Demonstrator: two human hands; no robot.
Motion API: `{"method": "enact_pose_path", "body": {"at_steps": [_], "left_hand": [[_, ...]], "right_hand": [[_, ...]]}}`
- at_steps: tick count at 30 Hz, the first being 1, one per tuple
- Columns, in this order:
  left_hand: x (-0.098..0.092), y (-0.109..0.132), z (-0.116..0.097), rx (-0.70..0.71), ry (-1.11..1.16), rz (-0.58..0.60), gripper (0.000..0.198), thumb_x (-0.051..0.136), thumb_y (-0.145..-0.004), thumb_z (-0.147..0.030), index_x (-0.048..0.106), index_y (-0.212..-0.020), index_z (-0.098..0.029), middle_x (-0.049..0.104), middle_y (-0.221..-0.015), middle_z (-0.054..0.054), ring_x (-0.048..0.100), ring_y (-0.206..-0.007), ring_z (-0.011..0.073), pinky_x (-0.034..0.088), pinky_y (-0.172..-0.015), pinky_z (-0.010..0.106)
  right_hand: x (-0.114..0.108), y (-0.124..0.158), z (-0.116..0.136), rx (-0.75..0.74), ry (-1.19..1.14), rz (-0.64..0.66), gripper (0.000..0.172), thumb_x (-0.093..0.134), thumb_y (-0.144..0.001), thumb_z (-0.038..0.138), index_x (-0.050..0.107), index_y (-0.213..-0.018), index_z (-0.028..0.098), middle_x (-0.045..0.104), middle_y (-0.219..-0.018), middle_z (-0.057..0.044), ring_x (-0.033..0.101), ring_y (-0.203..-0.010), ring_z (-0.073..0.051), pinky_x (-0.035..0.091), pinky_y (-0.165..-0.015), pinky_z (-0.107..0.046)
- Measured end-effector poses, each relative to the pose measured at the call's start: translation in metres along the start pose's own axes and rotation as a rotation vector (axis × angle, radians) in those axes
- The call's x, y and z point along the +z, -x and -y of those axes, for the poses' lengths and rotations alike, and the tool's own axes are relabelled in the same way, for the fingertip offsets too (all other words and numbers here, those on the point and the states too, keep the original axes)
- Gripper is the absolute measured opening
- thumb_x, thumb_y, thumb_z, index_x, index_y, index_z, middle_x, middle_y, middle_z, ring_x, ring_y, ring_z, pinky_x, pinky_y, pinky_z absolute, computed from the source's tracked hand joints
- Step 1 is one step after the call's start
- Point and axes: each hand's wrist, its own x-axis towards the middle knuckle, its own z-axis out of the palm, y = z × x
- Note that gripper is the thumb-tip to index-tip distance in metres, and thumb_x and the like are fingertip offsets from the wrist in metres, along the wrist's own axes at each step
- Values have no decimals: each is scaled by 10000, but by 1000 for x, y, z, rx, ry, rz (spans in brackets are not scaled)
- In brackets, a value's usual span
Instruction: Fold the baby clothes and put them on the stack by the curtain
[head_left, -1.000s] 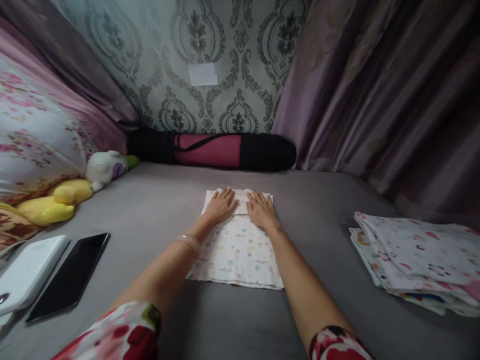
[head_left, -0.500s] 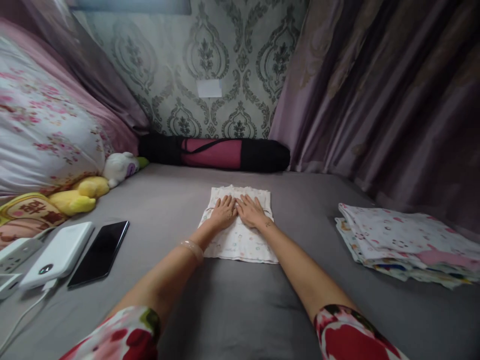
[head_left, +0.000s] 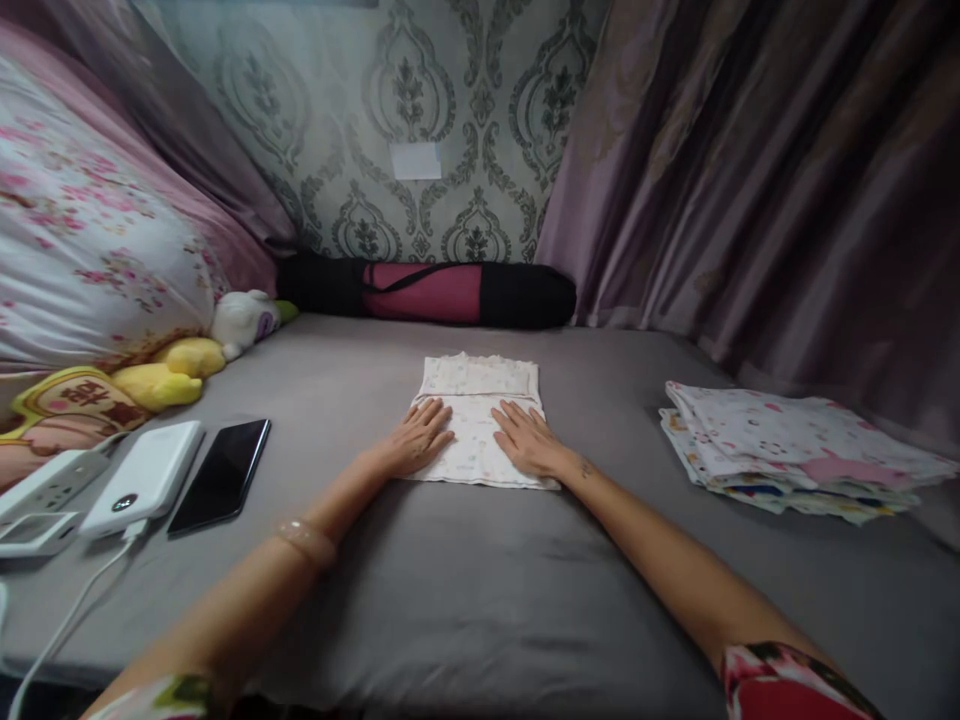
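**Left hand and right hand are flanking a printed cotton cloth**

You are resting both hands palm-down on the cloth, which is lying flat at the middle of the grey-sheeted bed. Your fingers are spreading flat on both sides, pinching nothing. The left hand is covering the left edge, its palm partly reaching over the sheet; the right hand is lying across the right edge, and a bare strip of cloth is showing between them.

The folded flap is lying straight ahead, on the far side of your fingertips, its near edge running left to right. Neither hand is clearly nearer to it: both sets of fingertips are stopping just short. The cloth's long axis is hard to tell, since the low view is foreshortening it.

Well apart on the right, a stack of folded cloths is sitting on the sheet. On the left, a black smartphone is lying beside a white power bank.
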Motion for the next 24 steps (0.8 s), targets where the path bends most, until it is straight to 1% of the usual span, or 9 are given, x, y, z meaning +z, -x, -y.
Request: {"method": "enact_pose_path", "body": {"at_steps": [3,6,9,11,14,17,20,24], "left_hand": [[-5,28,7,24,26,33,608,232,-961,-528,297,-1471,-204,260,-1552,106,198,-1440,241,176,-1164,451],[-15,53,13,92,65,50,576,253,-961,-524,319,-1464,-251,275,-1548,82,224,-1432,243,199,-1157,459],[-27,76,16,173,135,29,506,329,-956,-496,416,-1410,-289,353,-1515,68,312,-1396,241,272,-1133,432],[-34,87,18,210,192,11,438,367,-953,-470,523,-1322,-291,463,-1436,66,426,-1317,225,356,-1084,385],[-42,95,19,249,239,-18,361,375,-960,-422,625,-1176,-276,598,-1238,62,551,-1144,191,441,-980,327],[-46,96,18,275,228,-37,351,354,-967,-387,653,-1106,-267,639,-1109,62,582,-1040,181,468,-913,308],[-47,95,17,285,186,-38,359,335,-967,-362,665,-1053,-250,648,-1065,72,591,-989,180,478,-867,297],[-46,93,15,284,129,-69,342,335,-954,-315,665,-971,-226,656,-1003,78,598,-947,180,478,-812,283]], "right_hand": [[-3,27,6,-51,-15,21,572,245,-985,433,260,-1500,183,151,-1577,-90,100,-1455,-234,57,-1171,-457],[-7,52,13,-112,-58,44,530,262,-991,431,304,-1484,243,159,-1578,-62,114,-1453,-223,66,-1172,-461],[-10,76,15,-167,-106,46,470,283,-996,416,396,-1437,297,220,-1567,-35,154,-1447,-210,97,-1172,-461],[-11,87,12,-188,-141,13,434,309,-996,391,480,-1383,293,324,-1530,-44,238,-1423,-196,161,-1167,-439],[-13,98,2,-214,-181,-71,378,360,-987,346,591,-1276,267,504,-1400,-70,422,-1315,-187,320,-1108,-393],[-16,101,-7,-251,-174,-129,329,393,-976,299,643,-1183,249,600,-1246,-85,537,-1168,-194,437,-1005,-365],[-19,102,-11,-272,-115,-149,302,392,-968,240,658,-1111,223,627,-1149,-92,571,-1066,-201,483,-927,-357],[-20,103,-10,-281,-30,-131,351,350,-929,96,647,-1086,200,626,-1140,-94,562,-1028,-201,485,-904,-357]]}}
